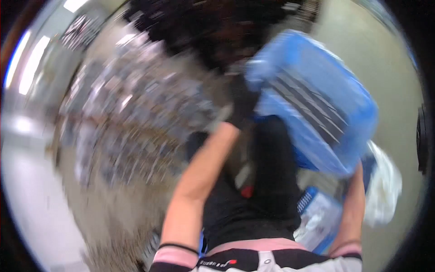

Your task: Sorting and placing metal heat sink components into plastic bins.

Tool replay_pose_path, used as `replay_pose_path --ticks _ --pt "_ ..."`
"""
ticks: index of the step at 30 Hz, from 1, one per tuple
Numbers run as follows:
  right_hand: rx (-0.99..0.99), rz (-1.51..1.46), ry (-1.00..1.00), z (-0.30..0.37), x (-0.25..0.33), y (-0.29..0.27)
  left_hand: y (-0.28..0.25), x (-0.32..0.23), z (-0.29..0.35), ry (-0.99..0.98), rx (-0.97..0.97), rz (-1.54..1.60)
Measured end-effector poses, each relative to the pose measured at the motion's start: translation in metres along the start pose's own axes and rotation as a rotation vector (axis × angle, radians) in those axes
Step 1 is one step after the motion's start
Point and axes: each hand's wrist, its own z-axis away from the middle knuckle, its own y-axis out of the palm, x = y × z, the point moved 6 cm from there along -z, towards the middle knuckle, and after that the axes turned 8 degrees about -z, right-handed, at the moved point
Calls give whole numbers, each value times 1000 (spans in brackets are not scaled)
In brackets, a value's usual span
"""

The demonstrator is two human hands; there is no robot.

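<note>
A blue plastic crate [367, 109], lined with a translucent blue bag [312, 131], is tilted in front of my legs. Rows of dark, slotted pieces [312, 106] lie inside it. My left hand [244, 97], in a black glove, is closed at the crate's left end; motion blur smears its fingers. At the near right corner, my right forearm [355, 199] runs up to the crate, with the hand mostly hidden by the rim. The crate appears held between both hands.
Many blurred, pale wrapped items [140, 95] are stacked on the left. Dark material [199, 31] fills the far middle. Below the crate are another blue box [321, 217] with white contents and a white plastic bag [383, 190]. Grey floor [362, 36] extends along the right.
</note>
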Motion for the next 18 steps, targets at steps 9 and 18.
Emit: replay_pose_path --ticks 9,18 --pt "726 -4 836 40 -398 299 -118 16 214 136 -348 46" --pt "982 176 1190 164 -488 288 -98 61 271 -31 -148 222"
